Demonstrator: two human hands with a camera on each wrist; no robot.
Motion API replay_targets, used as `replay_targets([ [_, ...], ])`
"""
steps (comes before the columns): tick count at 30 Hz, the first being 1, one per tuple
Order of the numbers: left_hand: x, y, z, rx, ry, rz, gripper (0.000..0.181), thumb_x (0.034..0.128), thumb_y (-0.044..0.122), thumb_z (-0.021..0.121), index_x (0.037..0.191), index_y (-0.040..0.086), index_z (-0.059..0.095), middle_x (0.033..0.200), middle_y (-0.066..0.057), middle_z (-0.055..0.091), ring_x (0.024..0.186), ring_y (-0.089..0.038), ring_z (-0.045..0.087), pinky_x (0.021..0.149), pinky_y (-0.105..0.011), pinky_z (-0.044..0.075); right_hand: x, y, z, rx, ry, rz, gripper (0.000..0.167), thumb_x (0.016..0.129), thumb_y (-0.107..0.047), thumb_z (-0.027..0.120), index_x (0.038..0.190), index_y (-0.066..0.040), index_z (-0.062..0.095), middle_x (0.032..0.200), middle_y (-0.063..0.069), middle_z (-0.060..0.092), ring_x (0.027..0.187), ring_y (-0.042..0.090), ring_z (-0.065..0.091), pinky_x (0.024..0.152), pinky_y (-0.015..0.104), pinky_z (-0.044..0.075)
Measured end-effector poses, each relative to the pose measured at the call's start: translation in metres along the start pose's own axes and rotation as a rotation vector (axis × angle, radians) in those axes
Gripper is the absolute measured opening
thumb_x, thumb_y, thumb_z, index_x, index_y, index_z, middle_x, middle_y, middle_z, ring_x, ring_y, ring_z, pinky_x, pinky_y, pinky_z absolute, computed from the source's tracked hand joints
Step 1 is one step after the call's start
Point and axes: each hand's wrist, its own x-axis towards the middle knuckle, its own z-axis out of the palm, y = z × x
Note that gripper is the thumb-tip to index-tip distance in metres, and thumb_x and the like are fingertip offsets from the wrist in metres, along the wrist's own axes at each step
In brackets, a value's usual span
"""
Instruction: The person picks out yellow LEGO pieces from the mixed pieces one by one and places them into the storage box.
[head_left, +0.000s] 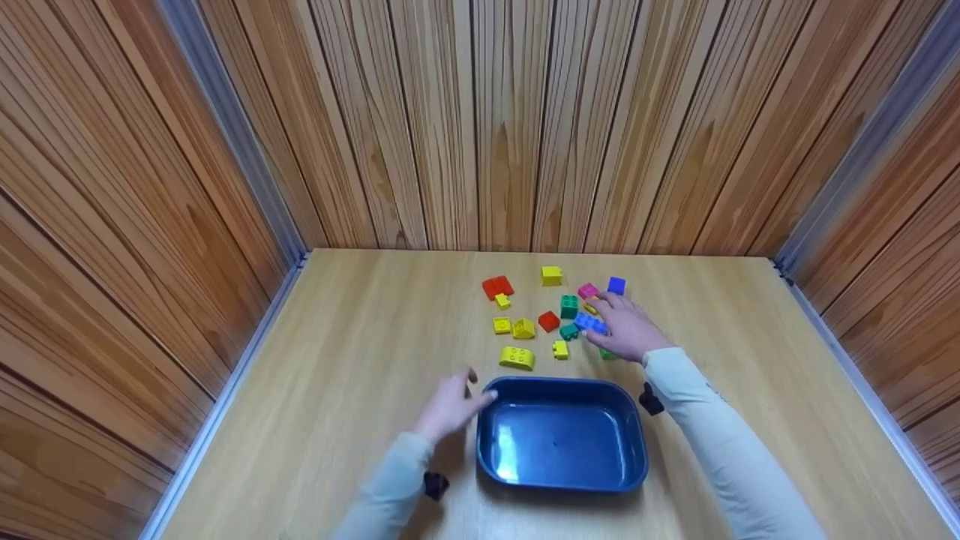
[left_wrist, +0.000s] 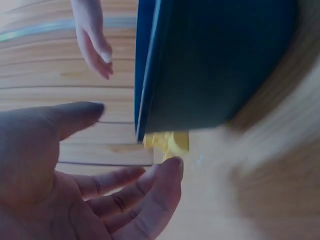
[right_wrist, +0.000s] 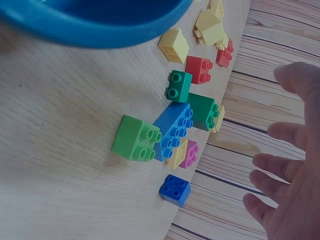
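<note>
My right hand (head_left: 630,330) hovers over the right part of a scatter of toy building bricks, fingers spread and nothing in its grasp. Closest beneath it in the head view is a long blue brick (head_left: 590,323). The right wrist view shows that brick with a light green brick (right_wrist: 135,140), a dark green brick (right_wrist: 179,86) and a dark blue brick (right_wrist: 175,190) around it. Beside the left rim of a dark blue tray (head_left: 555,442), my left hand (head_left: 450,409) holds nothing, its fingers loosely bent. Whether its thumb touches the rim I cannot tell.
Left of the right hand lie several yellow bricks, among them a curved-top one (head_left: 517,358) just behind the tray, plus a red brick (head_left: 548,322). Farther back are a red piece (head_left: 497,286) and a yellow brick (head_left: 551,276). Wood-panelled walls (head_left: 502,127) enclose the table.
</note>
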Motion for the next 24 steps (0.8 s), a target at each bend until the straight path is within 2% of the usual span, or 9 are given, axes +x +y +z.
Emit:
replay_targets([
  [3,-0.007,-0.001,0.009,0.001,0.0,-0.003,0.053,0.0882,0.038,0.066,0.125,0.004,0.051,0.095,-0.009,0.061,0.082,-0.022,0.06,0.069,-0.037,0.055,0.001,0.0,0.0,-0.013,-0.02,0.001,0.069,0.091,-0.047,0.058,0.145,-0.009,0.04,0.151,0.02,0.028,0.137,0.042,0.024,0.108,0.063,0.023],
  [6,-0.013,-0.002,0.018,-0.012,0.008,-0.031,0.063,0.0872,0.032,0.069,0.135,0.0,0.043,0.113,-0.016,0.061,0.1,-0.029,0.061,0.083,-0.043,0.055,0.003,0.0,0.0,-0.017,-0.038,-0.001,0.069,0.09,-0.047,0.058,0.145,-0.009,0.04,0.151,0.021,0.027,0.137,0.042,0.024,0.108,0.063,0.024],
  [11,-0.016,-0.004,0.029,-0.015,0.039,-0.006,0.064,0.0894,0.016,0.066,0.141,-0.005,0.035,0.132,-0.024,0.051,0.122,-0.037,0.05,0.099,-0.048,0.045,0.006,0.002,-0.002,-0.017,-0.041,-0.014,0.067,0.09,-0.045,0.06,0.144,-0.01,0.042,0.15,0.022,0.03,0.135,0.043,0.028,0.107,0.063,0.027],
  [14,-0.015,-0.007,0.032,0.001,0.06,0.031,0.053,0.091,0.01,0.062,0.136,-0.007,0.04,0.128,-0.025,0.053,0.12,-0.037,0.051,0.099,-0.047,0.045,0.006,0.004,-0.002,-0.02,-0.041,-0.016,0.066,0.089,-0.043,0.062,0.143,-0.01,0.043,0.149,0.022,0.031,0.134,0.043,0.031,0.106,0.062,0.029],
  [18,-0.016,-0.009,0.034,0.003,0.076,0.055,0.055,0.0924,0.008,0.059,0.139,-0.01,0.035,0.133,-0.029,0.049,0.124,-0.038,0.047,0.102,-0.048,0.041,0.007,0.005,0.0,-0.025,-0.051,-0.011,0.066,0.088,-0.041,0.064,0.143,-0.01,0.044,0.147,0.023,0.033,0.132,0.044,0.033,0.105,0.063,0.03],
  [24,-0.015,-0.012,0.031,-0.032,0.065,0.033,0.058,0.0941,0.007,0.056,0.143,-0.009,0.029,0.138,-0.028,0.043,0.129,-0.039,0.041,0.105,-0.049,0.038,0.009,0.007,0.005,0.002,-0.076,0.009,0.065,0.088,-0.038,0.066,0.142,-0.009,0.045,0.147,0.023,0.035,0.13,0.045,0.036,0.103,0.063,0.033],
])
